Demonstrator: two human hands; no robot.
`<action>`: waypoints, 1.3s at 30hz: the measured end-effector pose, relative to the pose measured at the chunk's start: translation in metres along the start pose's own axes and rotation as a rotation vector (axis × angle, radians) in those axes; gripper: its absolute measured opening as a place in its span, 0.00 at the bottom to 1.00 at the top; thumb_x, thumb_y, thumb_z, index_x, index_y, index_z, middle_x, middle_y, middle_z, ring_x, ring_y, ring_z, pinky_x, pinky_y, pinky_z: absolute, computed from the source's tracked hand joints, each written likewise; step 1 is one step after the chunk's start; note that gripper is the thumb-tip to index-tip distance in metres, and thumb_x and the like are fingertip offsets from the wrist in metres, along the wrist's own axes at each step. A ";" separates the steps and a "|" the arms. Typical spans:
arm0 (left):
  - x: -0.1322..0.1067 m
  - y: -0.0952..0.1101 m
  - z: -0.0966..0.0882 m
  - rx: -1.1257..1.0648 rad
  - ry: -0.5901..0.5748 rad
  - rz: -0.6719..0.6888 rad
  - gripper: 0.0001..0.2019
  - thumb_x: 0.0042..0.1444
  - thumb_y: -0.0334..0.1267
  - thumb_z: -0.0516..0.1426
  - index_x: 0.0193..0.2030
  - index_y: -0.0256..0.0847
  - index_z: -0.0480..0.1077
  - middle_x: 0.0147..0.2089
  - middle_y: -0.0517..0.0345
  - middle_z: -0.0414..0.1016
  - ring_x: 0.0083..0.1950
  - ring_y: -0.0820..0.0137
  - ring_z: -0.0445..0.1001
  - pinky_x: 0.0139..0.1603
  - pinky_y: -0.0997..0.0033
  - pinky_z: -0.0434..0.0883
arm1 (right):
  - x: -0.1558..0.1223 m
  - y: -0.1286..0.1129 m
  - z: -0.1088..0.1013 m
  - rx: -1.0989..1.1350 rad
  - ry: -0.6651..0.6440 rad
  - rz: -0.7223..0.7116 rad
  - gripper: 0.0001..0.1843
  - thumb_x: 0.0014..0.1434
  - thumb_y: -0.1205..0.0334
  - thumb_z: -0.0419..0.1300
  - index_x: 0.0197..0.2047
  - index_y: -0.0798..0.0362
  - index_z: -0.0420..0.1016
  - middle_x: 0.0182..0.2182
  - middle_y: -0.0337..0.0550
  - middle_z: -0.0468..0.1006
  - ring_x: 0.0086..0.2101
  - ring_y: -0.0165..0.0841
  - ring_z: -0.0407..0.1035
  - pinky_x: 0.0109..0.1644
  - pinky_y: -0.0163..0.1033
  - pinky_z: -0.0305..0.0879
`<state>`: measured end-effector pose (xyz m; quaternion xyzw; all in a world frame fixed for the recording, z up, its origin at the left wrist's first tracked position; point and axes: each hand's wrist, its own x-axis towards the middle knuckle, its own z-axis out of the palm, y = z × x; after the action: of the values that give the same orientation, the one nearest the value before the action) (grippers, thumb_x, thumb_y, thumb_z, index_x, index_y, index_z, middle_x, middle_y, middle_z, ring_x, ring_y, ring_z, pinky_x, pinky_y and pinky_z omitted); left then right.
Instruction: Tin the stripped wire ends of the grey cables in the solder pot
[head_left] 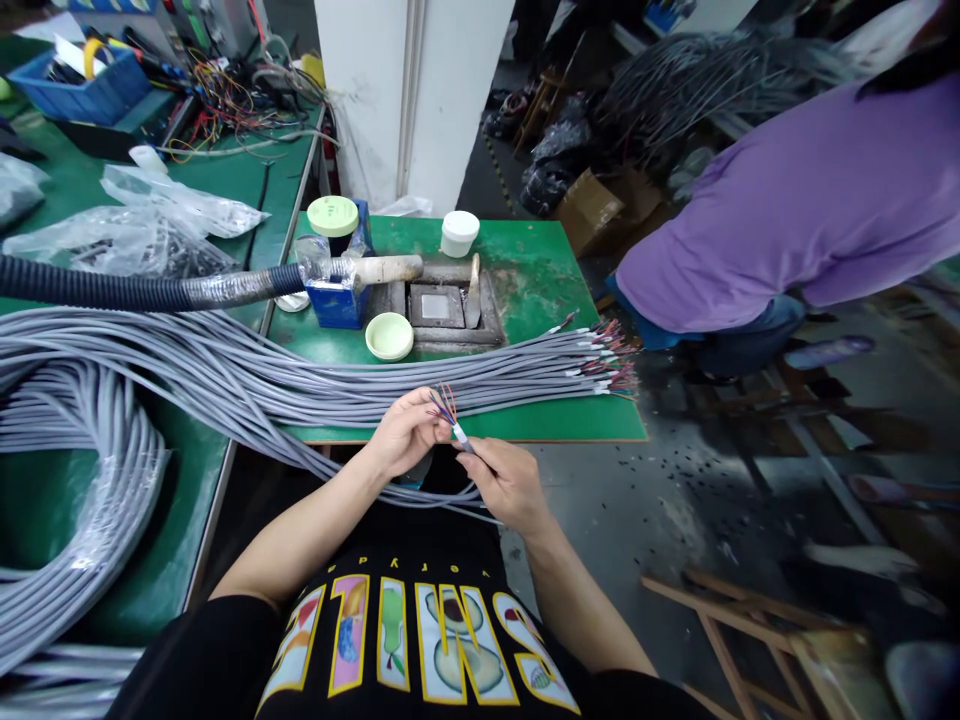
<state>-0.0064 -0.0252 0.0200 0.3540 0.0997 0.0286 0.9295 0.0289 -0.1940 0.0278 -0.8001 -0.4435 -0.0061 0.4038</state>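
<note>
The grey cable (465,444) is held up near the close edge of the green board (536,425), its end pointing away from the wearer; the right hand (511,482) is clamped on its outer cover just below a white band (459,432), and the left hand (409,432) has thumb and fingertips together on the thin coloured wires (450,405) that fan out, though how many it pinches I cannot tell. This end should be light, springy rather than limp, while the long run behind it probably adds some drag. The cover looks smooth but easy to grip, so it is best held firmly close behind the band; the wires likely bend at a touch and might break if tugged, so fingertips suit them. Beyond the hands, a thick bundle of like cables (337,385) lies across the board, its bared ends (615,355) at the right edge. Further back are a square metal pot (437,306) in a grimy surround, a flat stick (474,292), a pale green dish (389,337), a white tub (459,234) and a hose (247,287) whose nozzle lies over a blue box (337,305). To the left, a coil of cable (135,470) lies on a green table (45,490); to the right, a co-worker in a purple top (787,200) bends over, near a dim floor (637,520) strewn with dark scraps
</note>
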 end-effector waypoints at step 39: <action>-0.001 -0.021 0.014 0.187 0.108 0.256 0.10 0.46 0.38 0.65 0.27 0.36 0.69 0.24 0.64 0.71 0.26 0.79 0.66 0.30 0.78 0.65 | 0.032 -0.007 0.014 0.319 0.388 0.187 0.10 0.59 0.60 0.58 0.40 0.50 0.80 0.29 0.41 0.79 0.29 0.33 0.73 0.34 0.38 0.71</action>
<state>-0.0044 -0.0503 0.0164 0.4467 0.1060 0.1563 0.8745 0.0389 -0.1604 0.0346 -0.7477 -0.2773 -0.0517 0.6012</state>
